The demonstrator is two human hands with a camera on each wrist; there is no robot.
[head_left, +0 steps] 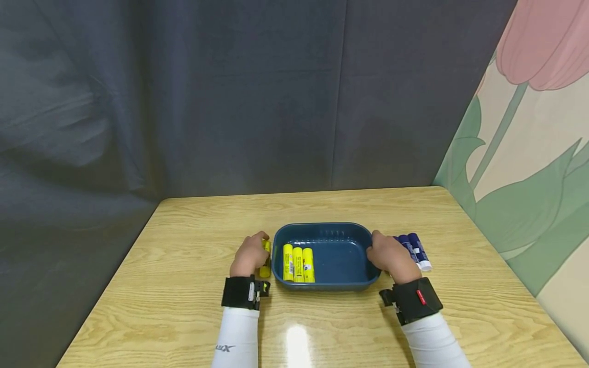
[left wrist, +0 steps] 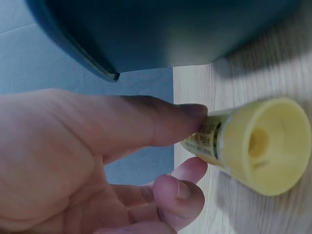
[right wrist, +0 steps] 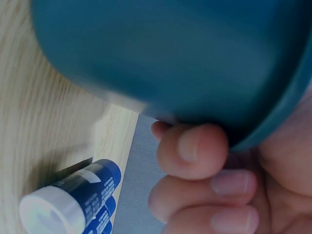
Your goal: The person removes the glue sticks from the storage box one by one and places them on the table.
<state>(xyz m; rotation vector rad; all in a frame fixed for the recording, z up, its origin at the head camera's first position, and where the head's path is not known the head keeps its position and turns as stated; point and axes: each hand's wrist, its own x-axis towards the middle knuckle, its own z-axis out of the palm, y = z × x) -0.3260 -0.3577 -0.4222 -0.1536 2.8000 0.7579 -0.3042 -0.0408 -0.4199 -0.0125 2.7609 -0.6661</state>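
Observation:
A dark blue plastic tray (head_left: 349,283) stands on the table, with yellow glue sticks (head_left: 298,265) side by side in its left half. My right hand (head_left: 388,254) grips the tray's right end; in the right wrist view the curled fingers (right wrist: 192,151) press its outer wall below the rim. Just left of the tray, my left hand (head_left: 250,253) pinches another yellow glue stick (head_left: 264,268) between thumb and fingers. The left wrist view shows this glue stick's hollow base (left wrist: 278,146) facing the camera, low over the wood.
Several dark blue glue sticks (head_left: 417,251) with white ends lie right of my right hand, partly hidden by it. The wooden table (head_left: 161,286) ends at a dark curtain (head_left: 257,102) behind, and a painted wall (head_left: 543,179) runs along the right side.

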